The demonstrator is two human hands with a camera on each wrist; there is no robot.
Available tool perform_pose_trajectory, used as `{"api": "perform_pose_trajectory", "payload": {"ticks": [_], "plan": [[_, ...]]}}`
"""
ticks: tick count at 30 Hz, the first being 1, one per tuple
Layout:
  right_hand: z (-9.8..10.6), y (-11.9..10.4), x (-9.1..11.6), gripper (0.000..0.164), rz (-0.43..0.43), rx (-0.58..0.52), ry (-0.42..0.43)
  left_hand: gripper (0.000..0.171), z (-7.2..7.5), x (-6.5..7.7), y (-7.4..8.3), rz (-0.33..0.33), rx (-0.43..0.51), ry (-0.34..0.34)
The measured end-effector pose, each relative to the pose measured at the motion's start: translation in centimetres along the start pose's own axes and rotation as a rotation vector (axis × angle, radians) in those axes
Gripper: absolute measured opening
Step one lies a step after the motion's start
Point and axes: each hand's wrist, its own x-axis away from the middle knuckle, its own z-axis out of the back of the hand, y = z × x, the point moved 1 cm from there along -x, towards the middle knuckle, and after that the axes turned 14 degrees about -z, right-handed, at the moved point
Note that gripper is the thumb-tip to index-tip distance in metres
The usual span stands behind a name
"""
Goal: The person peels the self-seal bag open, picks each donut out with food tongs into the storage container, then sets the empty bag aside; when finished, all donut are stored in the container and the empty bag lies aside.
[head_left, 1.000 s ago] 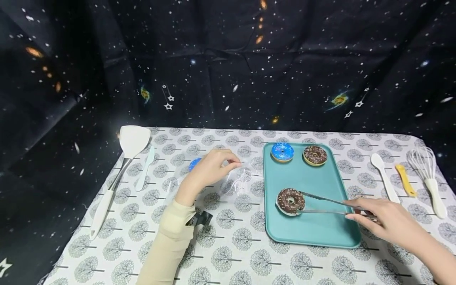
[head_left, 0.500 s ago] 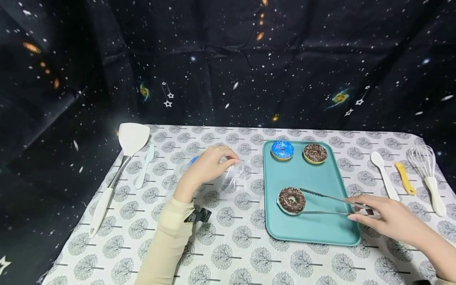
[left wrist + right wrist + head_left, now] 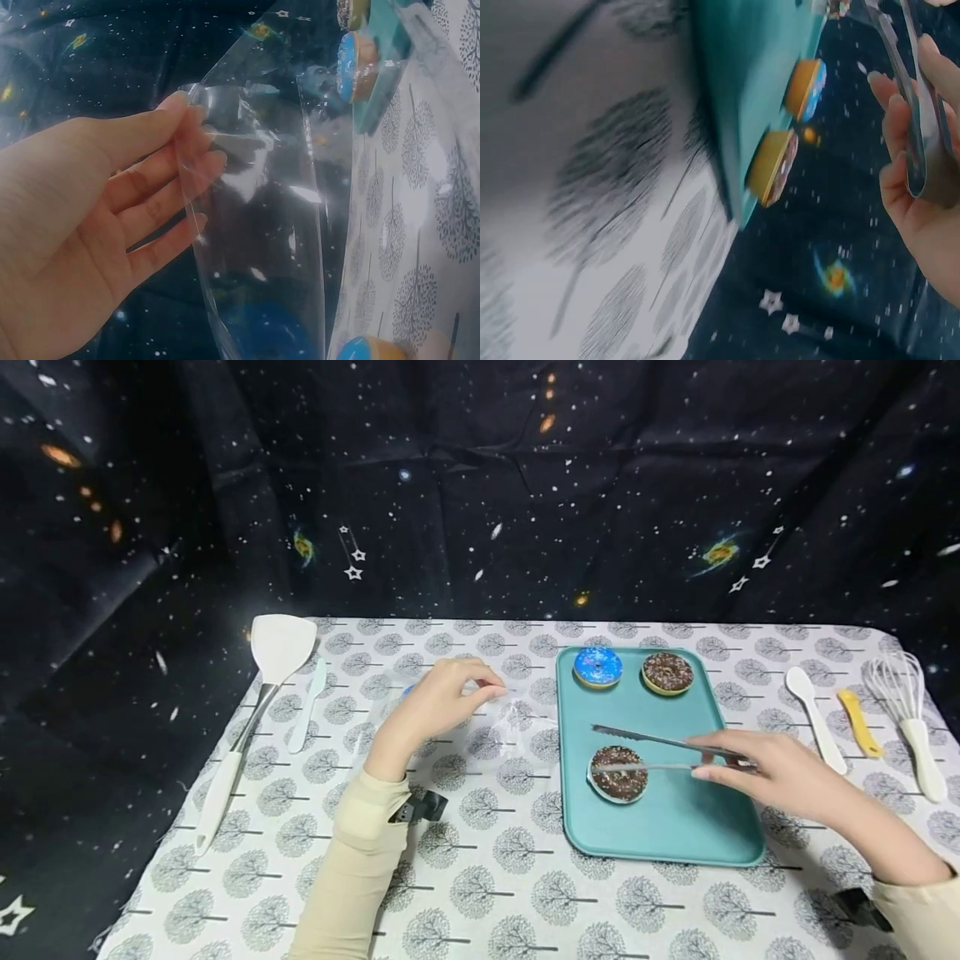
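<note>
My left hand pinches the edge of a clear plastic bag between thumb and fingers. A blue-iced donut shows at the bag's lower end; in the head view my hand hides most of it. With my right hand I hold metal tongs, their arms spread apart. One arm crosses over a chocolate donut at the front of the teal tray, the other lies beyond it, with nothing gripped between them. At the tray's back sit a blue sprinkled donut and another chocolate donut.
On the left lie a white spatula and a pale plastic knife. To the right of the tray are a white spoon, a yellow utensil and a whisk. A dark starry cloth hangs behind the tree-print tablecloth.
The tongs, earlier at the right side of the front chocolate donut, have moved left and back so that one arm passes over it. My left hand keeps its hold on the bag.
</note>
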Motion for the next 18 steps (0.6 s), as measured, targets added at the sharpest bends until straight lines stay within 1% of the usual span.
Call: {"api": "perform_pose_trajectory", "payload": {"ticks": [5, 9, 13, 16, 18], "plan": [[-0.7, -1.5, -3.1, 0.039, 0.093, 0.008, 0.027, 0.017, 0.2, -0.2, 0.2, 0.006, 0.004, 0.005], [-1.5, -3.0, -5.4, 0.038, 0.137, 0.046, 0.055, 0.017, 0.4, -0.2, 0.1, 0.003, 0.005, 0.000], [-2.4, -4.9, -7.4, 0.033, 0.181, 0.083, 0.048, 0.018, 0.5, -0.1, 0.1, 0.004, 0.016, 0.001], [-3.3, -6.3, -8.7, 0.034, 0.237, 0.096, 0.040, 0.018, 0.5, 0.0, 0.1, 0.005, 0.024, 0.013], [-4.0, -7.2, -9.6, 0.035, 0.258, 0.099, 0.031, 0.018, 0.5, 0.0, 0.2, 0.008, 0.029, 0.022]]}}
